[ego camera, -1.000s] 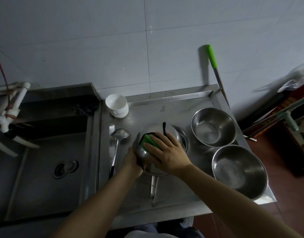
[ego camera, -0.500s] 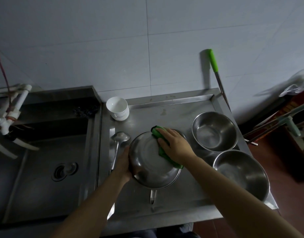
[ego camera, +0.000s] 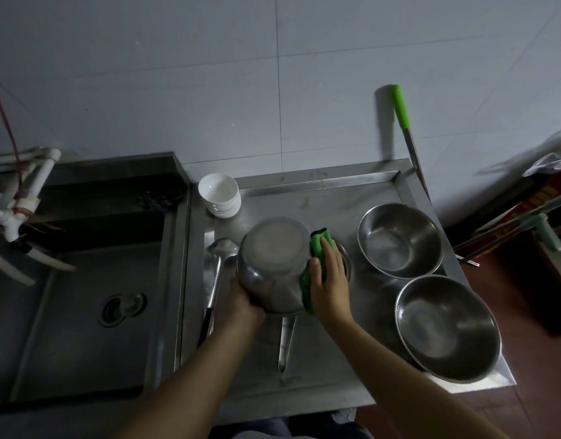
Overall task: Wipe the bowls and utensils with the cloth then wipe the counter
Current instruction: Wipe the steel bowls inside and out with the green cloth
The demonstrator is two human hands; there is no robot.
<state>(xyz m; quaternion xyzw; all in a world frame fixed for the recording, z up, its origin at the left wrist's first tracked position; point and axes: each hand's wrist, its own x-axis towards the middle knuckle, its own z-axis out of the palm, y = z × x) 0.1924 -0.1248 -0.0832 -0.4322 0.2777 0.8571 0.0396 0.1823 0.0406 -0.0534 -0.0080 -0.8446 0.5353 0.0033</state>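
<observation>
My left hand (ego camera: 245,304) grips a steel bowl (ego camera: 274,258) by its near rim, turned so its underside faces me, above the middle of the steel counter (ego camera: 307,204). My right hand (ego camera: 328,280) presses a green cloth (ego camera: 318,245) against the bowl's right side, fingers laid fairly straight over it. Two more steel bowls sit upright at the right, one farther (ego camera: 401,240) and one nearer (ego camera: 447,327). A ladle (ego camera: 217,270) lies left of the held bowl. Another utensil handle (ego camera: 285,343) pokes out from under it toward me.
A stack of white bowls (ego camera: 220,194) stands at the counter's back left. A green-handled knife (ego camera: 405,128) leans on the tiled wall at the back right. The sink basin (ego camera: 82,305) with its drain lies left of the counter. White pipes (ego camera: 22,194) stand at the far left.
The bowl has been turned over from open side up to underside toward me. My right hand slid the cloth from the bowl's far rim down its right side.
</observation>
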